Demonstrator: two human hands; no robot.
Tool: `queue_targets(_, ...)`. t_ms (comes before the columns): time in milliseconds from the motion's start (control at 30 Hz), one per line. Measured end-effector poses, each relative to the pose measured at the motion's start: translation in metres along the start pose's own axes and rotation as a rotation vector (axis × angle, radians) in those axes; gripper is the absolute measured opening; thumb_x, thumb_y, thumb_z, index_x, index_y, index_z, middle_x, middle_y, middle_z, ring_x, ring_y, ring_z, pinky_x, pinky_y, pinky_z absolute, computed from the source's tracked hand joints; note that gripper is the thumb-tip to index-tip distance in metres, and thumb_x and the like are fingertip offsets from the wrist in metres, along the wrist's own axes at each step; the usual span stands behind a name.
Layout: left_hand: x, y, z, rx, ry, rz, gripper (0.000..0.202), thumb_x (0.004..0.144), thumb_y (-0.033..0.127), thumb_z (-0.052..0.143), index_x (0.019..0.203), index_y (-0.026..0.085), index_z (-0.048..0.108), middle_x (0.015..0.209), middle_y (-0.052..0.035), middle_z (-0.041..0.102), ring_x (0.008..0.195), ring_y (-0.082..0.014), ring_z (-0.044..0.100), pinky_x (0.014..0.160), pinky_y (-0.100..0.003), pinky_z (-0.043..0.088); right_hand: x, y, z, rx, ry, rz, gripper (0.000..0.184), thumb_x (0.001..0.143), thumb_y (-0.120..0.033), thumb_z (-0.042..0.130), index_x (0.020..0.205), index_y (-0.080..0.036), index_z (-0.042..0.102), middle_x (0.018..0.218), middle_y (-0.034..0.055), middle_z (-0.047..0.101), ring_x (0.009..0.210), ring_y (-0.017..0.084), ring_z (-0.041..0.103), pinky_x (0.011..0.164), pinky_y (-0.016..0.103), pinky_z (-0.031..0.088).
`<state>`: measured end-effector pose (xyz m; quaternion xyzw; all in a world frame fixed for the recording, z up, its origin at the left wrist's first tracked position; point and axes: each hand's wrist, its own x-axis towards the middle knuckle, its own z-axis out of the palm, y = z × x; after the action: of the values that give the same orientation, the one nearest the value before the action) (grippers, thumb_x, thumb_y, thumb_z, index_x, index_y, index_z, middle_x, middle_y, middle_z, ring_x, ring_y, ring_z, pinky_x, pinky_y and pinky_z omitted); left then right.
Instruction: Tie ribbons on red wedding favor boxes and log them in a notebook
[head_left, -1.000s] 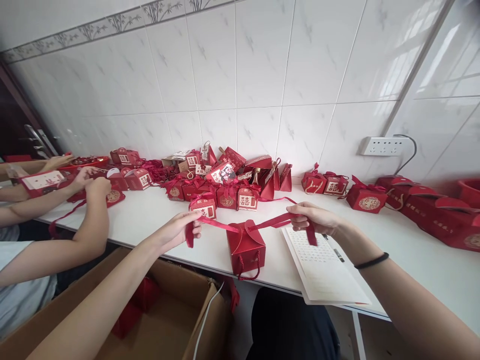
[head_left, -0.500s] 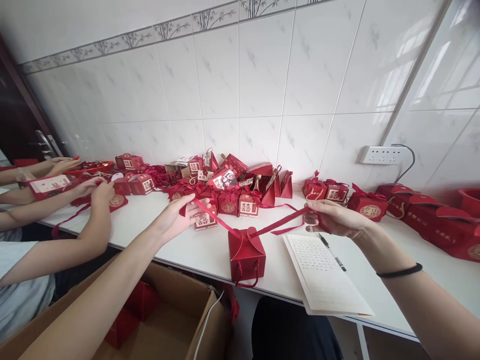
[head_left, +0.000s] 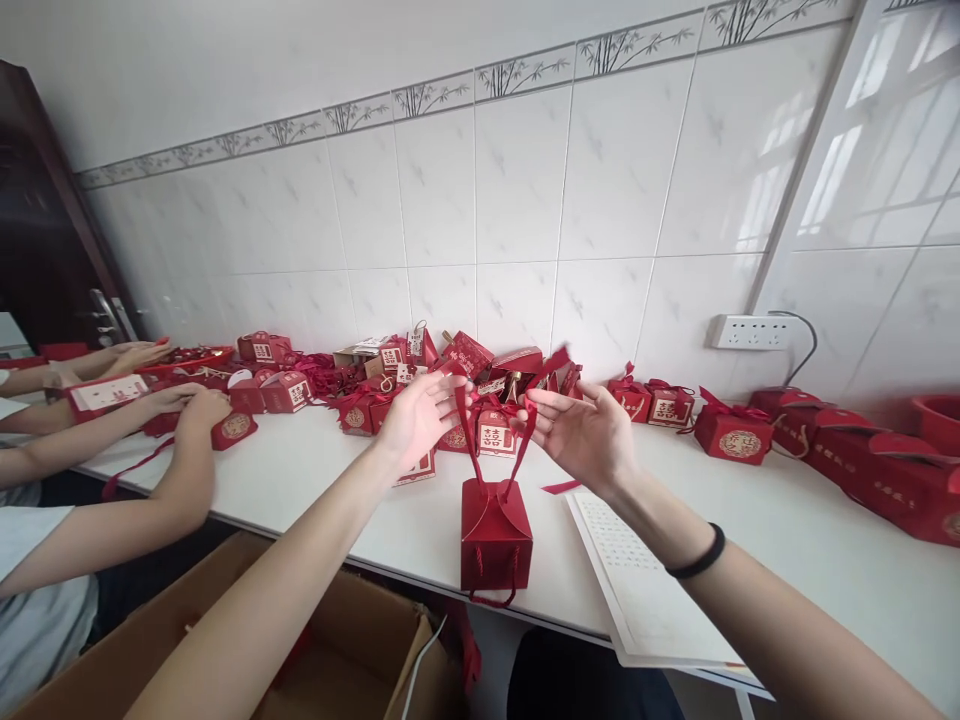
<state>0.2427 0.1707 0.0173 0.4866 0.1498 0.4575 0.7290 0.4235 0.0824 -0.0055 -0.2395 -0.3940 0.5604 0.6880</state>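
A small red gift box (head_left: 496, 535) with a cord handle stands at the near edge of the white counter (head_left: 315, 470). A red ribbon (head_left: 471, 440) runs up from its top in two strands. My left hand (head_left: 420, 420) pinches the left strand and my right hand (head_left: 585, 430) pinches the right strand. Both hands are raised above the box, close together, palms facing each other.
A heap of red gift boxes (head_left: 450, 375) lies along the tiled wall, with more red boxes (head_left: 733, 432) to the right. A white printed sheet (head_left: 645, 580) lies right of the box. An open cardboard carton (head_left: 330, 650) sits below. Other people's arms (head_left: 112, 430) work at the left. A power strip (head_left: 750, 331) hangs on the wall.
My hands came together from wide apart and rose above the box, bringing the ribbon ends from a flat spread to nearly upright. The view tilted upward.
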Motion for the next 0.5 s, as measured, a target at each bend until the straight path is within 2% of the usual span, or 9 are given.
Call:
queue_targets(67,0.001,-0.006,0.004,0.054,-0.056,0.069,0.023,0.070,0.027,0.059,0.083,0.010,0.068,0.084,-0.0087,0.066,0.076,-0.0154,0.060,0.067,-0.026,0.049,0.003,0.007,0.006,-0.025,0.000,-0.022,0.033,0.064,-0.047,0.067,0.074,-0.016,0.069,0.078,0.0062,0.067,0.076,0.020,0.061,0.082,0.033,0.046)
queue_targets(133,0.001,-0.012,0.006,0.143,-0.086,0.144,0.022,0.066,0.022,0.063,0.085,0.011,0.069,0.084,-0.0075,0.066,0.077,-0.0145,0.060,0.070,-0.025,0.049,0.006,0.013,0.010,-0.094,0.020,-0.085,0.027,0.064,-0.042,0.071,0.073,-0.017,0.067,0.076,0.0037,0.065,0.071,0.017,0.060,0.077,0.032,0.047)
queue_targets(267,0.005,-0.019,0.010,0.269,-0.033,0.247,0.018,0.065,0.020,0.069,0.082,0.016,0.070,0.080,-0.0028,0.066,0.075,-0.0114,0.058,0.071,-0.024,0.047,0.010,0.021,0.015,-0.187,0.036,-0.192,0.028,0.061,-0.034,0.078,0.077,-0.017,0.064,0.072,-0.0005,0.062,0.064,0.012,0.058,0.073,0.031,0.047)
queue_targets(400,0.007,-0.017,0.015,0.199,-0.025,0.314,0.015,0.066,0.021,0.069,0.080,0.017,0.069,0.082,-0.0023,0.065,0.071,-0.0105,0.057,0.066,-0.024,0.047,0.012,0.021,0.013,-0.176,0.070,-0.160,0.040,0.056,-0.032,0.082,0.088,-0.017,0.064,0.074,-0.0002,0.062,0.067,0.013,0.059,0.074,0.031,0.048)
queue_targets(500,0.007,-0.015,0.017,0.169,-0.056,0.307,0.017,0.067,0.021,0.068,0.083,0.016,0.068,0.080,-0.0027,0.064,0.067,-0.0107,0.057,0.061,-0.024,0.047,0.013,0.021,0.009,-0.223,0.039,-0.147,0.032,0.059,-0.034,0.080,0.081,-0.015,0.066,0.077,0.0020,0.062,0.069,0.012,0.057,0.072,0.028,0.047)
